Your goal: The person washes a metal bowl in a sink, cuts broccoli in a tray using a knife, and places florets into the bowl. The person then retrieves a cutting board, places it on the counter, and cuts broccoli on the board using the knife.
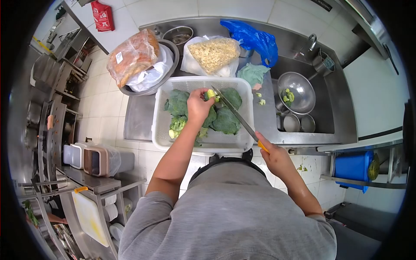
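My left hand (199, 104) is closed on a small broccoli piece (211, 95), held above a white plastic basket (158, 125). In my right hand (275, 157) is a knife (238, 115) with a yellow handle. Its long blade slants up and left, and its tip end is close to the broccoli piece. Several broccoli heads (225, 121) lie in the basket beneath my hands. A cut, pale-stemmed broccoli chunk (177, 125) rests at the basket's left side, partly behind my left forearm.
A metal bowl (305, 86) with broccoli florets (288, 96) stands in the sink (333, 108) at right. Behind the basket are bagged dried noodles (214, 56), a blue plastic bag (255, 39) and a bagged brown item (134, 54). Broccoli scraps (261, 102) and a green cloth-like item (252, 76) lie on the counter.
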The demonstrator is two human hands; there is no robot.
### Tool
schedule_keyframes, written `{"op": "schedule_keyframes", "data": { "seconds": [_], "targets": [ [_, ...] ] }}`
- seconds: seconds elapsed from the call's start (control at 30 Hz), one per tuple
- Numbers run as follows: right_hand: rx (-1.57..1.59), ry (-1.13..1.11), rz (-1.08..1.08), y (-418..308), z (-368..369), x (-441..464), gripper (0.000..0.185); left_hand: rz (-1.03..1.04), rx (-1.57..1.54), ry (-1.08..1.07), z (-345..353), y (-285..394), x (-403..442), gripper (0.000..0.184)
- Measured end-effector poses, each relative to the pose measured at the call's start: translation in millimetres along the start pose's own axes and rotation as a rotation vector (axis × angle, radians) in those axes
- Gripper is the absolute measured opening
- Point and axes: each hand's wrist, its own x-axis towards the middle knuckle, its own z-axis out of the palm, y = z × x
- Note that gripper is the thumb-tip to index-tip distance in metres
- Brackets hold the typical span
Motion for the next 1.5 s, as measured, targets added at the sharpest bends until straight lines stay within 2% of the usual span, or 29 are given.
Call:
{"op": "schedule_keyframes", "data": {
  "seconds": [0.17,0.3,0.37,0.43,0.5,0.57,0.6,0.7,0.77,0.83,0.97,1.0,1.07,1.17,1.2,1.23,1.27,1.3,1.33,1.37,1.4,1.43,1.47,1.5],
  "targets": [
    [-0.030,-0.014,0.037,-3.0,2.8,8.3,0.057,-0.029,0.015,-0.015,8.3,2.9,-0.9,0.036],
    [0.014,-0.008,0.014,21.5,29.3,42.6,0.056,0.006,-0.104,-0.080,11.0,9.6,-7.9,0.035],
    [0.012,0.018,0.075,19.6,31.2,54.1,0.057,-0.013,-0.141,-0.097,7.2,13.6,-10.0,0.036],
    [0.092,0.077,0.079,20.8,26.7,58.0,0.057,-0.034,-0.220,-0.016,3.0,4.5,-4.4,0.036],
    [0.264,0.162,0.039,22.1,20.3,49.9,0.058,-0.119,-0.368,0.001,-2.6,-0.7,-2.9,0.036],
    [0.342,0.137,0.120,17.7,8.4,41.1,0.058,-0.262,-0.595,-0.026,-5.4,1.4,-0.9,0.035],
    [0.379,0.125,0.160,16.7,3.4,37.0,0.057,-0.295,-0.584,-0.046,-6.7,6.5,-1.3,0.034],
    [0.385,0.267,-0.005,35.2,13.2,28.2,0.057,0.240,0.192,0.148,-11.7,0.5,3.7,0.035],
    [0.417,0.263,0.064,39.7,7.8,17.1,0.058,0.162,0.119,0.123,-7.2,9.8,5.5,0.033],
    [0.445,0.292,0.159,50.2,-2.4,-2.6,0.058,-0.059,-0.033,-0.105,14.3,16.2,6.8,0.036],
    [0.525,0.433,0.343,78.9,-20.3,-52.4,0.061,-0.003,-0.016,-0.539,102.9,52.0,-2.5,0.046],
    [0.550,0.483,0.386,90.3,-24.5,-67.4,0.061,0.079,-0.030,-0.560,134.0,66.7,1.2,0.050],
    [0.621,0.588,0.474,111.5,-32.9,-99.7,0.062,0.145,-0.121,-0.544,165.8,144.6,-1.6,0.056],
    [0.645,0.714,0.654,129.1,-50.0,-155.2,0.060,0.330,-0.219,-0.328,227.2,198.7,-20.2,0.058],
    [0.620,0.759,0.693,147.7,-42.9,-177.4,0.059,0.467,-0.196,-0.349,258.1,193.9,-28.9,0.055],
    [0.520,0.758,0.710,166.1,-33.7,-203.1,0.059,0.527,-0.205,-0.429,270.5,206.3,-57.4,0.053],
    [0.487,0.805,0.714,179.9,-29.2,-226.4,0.059,0.463,-0.160,-0.613,274.3,237.4,-96.3,0.053],
    [0.493,0.843,0.722,185.6,-25.4,-247.4,0.060,0.463,-0.415,-0.788,315.2,220.7,-126.4,0.049],
    [0.507,0.867,0.746,190.9,-22.2,-268.1,0.060,0.358,-0.292,-0.960,334.8,226.1,-162.9,0.045],
    [0.529,0.884,0.793,193.6,-19.2,-288.4,0.060,0.556,-0.218,-1.042,347.0,236.4,-197.3,0.042],
    [0.566,0.841,0.914,193.3,-21.1,-309.1,0.059,0.619,-0.158,-1.161,362.3,243.7,-229.1,0.039],
    [0.556,0.912,0.920,192.1,-18.5,-329.4,0.059,0.540,-0.197,-1.310,375.0,253.7,-260.6,0.036],
    [0.631,0.897,1.027,189.5,-20.4,-349.6,0.059,0.448,-0.222,-1.455,384.8,260.1,-287.1,0.033],
    [0.711,0.869,1.128,188.5,-21.2,-370.9,0.059,0.564,-0.222,-1.483,396.0,261.5,-305.5,0.033]
  ]
}}
